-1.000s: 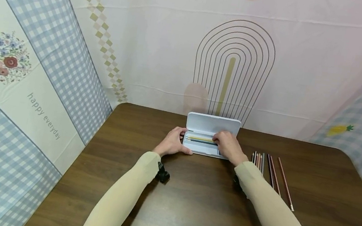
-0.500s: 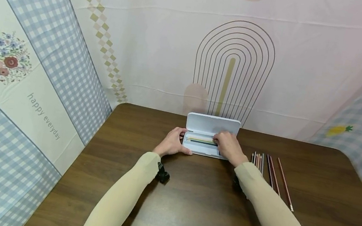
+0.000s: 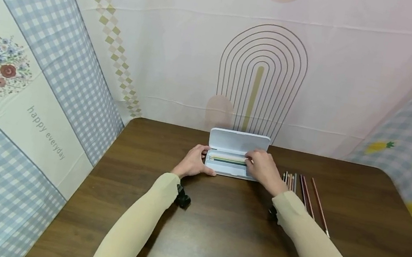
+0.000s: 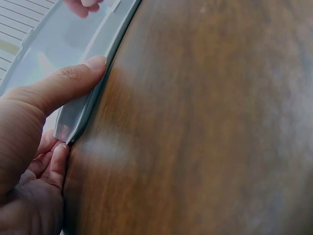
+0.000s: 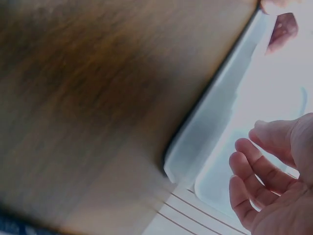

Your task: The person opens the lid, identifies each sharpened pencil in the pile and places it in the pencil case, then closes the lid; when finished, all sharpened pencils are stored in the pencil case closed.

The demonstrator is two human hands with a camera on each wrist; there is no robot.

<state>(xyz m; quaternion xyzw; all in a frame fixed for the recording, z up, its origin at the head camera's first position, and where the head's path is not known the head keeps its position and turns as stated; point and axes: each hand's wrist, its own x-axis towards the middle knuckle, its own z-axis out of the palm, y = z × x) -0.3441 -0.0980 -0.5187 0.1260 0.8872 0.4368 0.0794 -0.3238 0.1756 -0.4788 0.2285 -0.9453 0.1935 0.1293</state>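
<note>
A light-coloured pencil case (image 3: 231,170) lies on the table with its lid (image 3: 238,141) raised. My left hand (image 3: 193,162) grips its left end; in the left wrist view the thumb (image 4: 73,85) lies along the front edge and the other fingers sit at the end. Several coloured pencils (image 3: 225,160), yellow and green among them, lie lengthwise inside. My right hand (image 3: 264,169) is over the case's right part, near the pencils' right ends. In the right wrist view its fingers (image 5: 252,171) are loosely bent, apart from the thumb, with nothing visible between.
Several more pencils (image 3: 304,190) lie on the brown table (image 3: 210,235) to the right of the case, partly hidden by the right sleeve (image 3: 313,238). A printed cloth (image 3: 185,54) hangs right behind the table's back edge.
My right hand has shifted slightly to the right over the case, uncovering a little more of its inside. My left hand keeps its hold, and the head view has turned slightly.
</note>
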